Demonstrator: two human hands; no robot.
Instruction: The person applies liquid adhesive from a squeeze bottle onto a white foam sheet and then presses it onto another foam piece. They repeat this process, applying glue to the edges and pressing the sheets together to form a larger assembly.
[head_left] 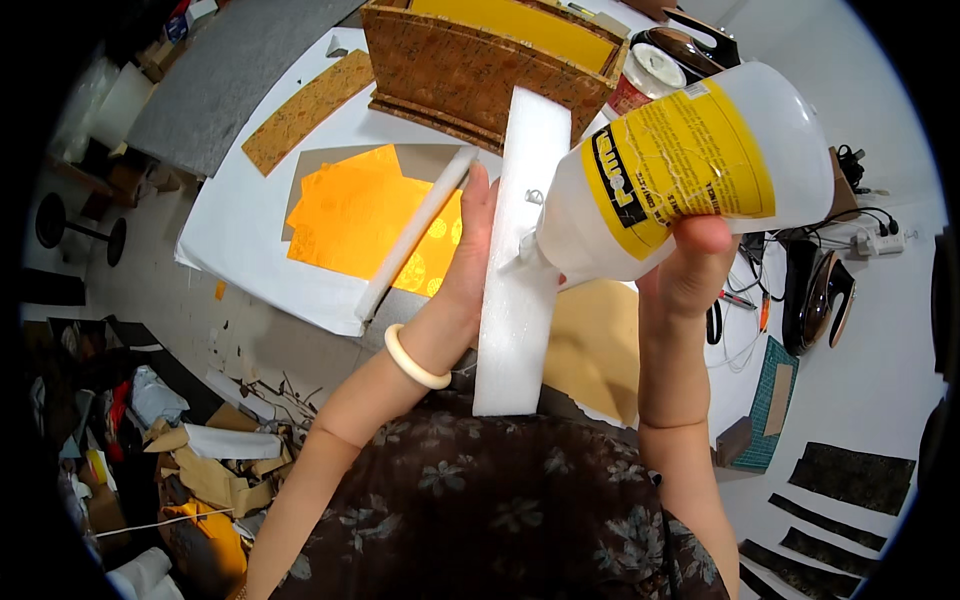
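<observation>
Right hand (690,265) is closed around a white glue bottle with a yellow label (690,160), which I see tipped over so its nozzle (522,258) points down and to the left, right at the face of a long white foam strip (518,250). Whether the nozzle tip actually touches the foam I cannot tell. My left hand (470,250) grips that strip along its left edge, fingers wrapped behind it and thumb side toward me, holding it upright and lengthwise in front of my body above the bench (250,200). On the left wrist I see a pale bangle (415,358).

Just left of the left hand, a second, thinner white foam strip (415,232) lies slanted across a sheet of bright orange patterned paper (350,215), which rests on grey card on the white bench top. Beyond the hands stands an open box covered in brown patterned fabric with a yellow lining (470,65), and a loose brown patterned strip (305,110) lies to its left. To the right of the bottle I see an iron (825,295) and a green cutting mat (775,405). Cardboard scraps (215,470) litter the floor at lower left.
</observation>
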